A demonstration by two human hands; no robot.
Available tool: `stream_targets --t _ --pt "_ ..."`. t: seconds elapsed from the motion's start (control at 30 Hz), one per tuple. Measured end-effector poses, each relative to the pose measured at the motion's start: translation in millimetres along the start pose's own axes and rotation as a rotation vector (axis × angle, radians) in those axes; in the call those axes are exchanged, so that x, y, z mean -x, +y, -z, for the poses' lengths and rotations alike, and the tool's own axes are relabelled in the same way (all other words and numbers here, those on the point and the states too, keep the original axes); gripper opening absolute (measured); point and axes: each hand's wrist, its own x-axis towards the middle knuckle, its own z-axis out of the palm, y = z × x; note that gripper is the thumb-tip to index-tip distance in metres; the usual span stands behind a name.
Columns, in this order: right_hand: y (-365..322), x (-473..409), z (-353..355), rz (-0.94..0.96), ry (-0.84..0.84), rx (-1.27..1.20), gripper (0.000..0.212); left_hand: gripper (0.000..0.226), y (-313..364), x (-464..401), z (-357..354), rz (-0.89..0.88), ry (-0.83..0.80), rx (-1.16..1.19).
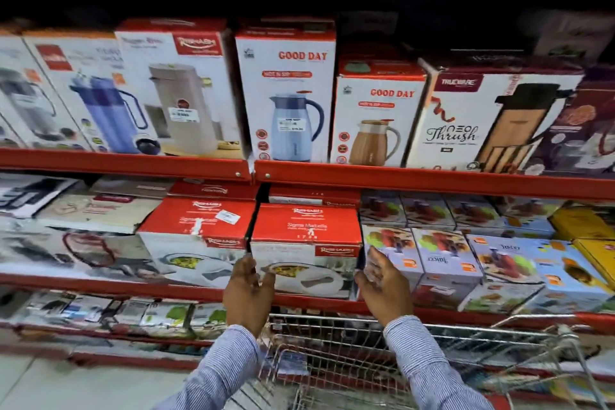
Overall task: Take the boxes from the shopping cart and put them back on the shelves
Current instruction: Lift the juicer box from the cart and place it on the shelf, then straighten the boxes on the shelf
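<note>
A red-and-white casserole box rests on the middle red shelf, flush between a matching box on its left and juicer boxes on its right. My left hand is at the box's lower left corner, fingers spread and touching its front. At the box's lower right corner my right hand is open, palm toward the box's side. Neither hand grips anything. The wire shopping cart stands directly below my arms; its contents are blurred.
The upper shelf carries flask and jug boxes side by side. More flat boxes fill the left of the middle shelf, and yellow boxes sit at its far right. A lower shelf holds small packs. Pale floor lies at bottom left.
</note>
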Motion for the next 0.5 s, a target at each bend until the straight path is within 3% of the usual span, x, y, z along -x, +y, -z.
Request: stream_targets --t 0.17,0.23,0.3,0.5 --pt "3.8 -7.8 5.1 -0.059 -0.066 -0.031 0.067 0.041 5.4 -3.6 -10.1 -0.032 -0.052 0.004" --pt "-28.3 3.2 -28.5 -0.034 -0.006 -0.017 0.066 0.039 -5.8 -28.1 29.0 -0.074 -0.099 0.033" --pt "-31.1 0.7 -24.4 -0.039 -0.023 -0.055 0.063 0.039 -6.9 -30.6 24.4 -0.086 -0.115 0.001" --pt "-30.8 -3.8 -28.4 -0.098 -0.026 -0.142 0.055 0.041 -13.1 -29.3 27.0 -0.091 -0.088 -0.04"
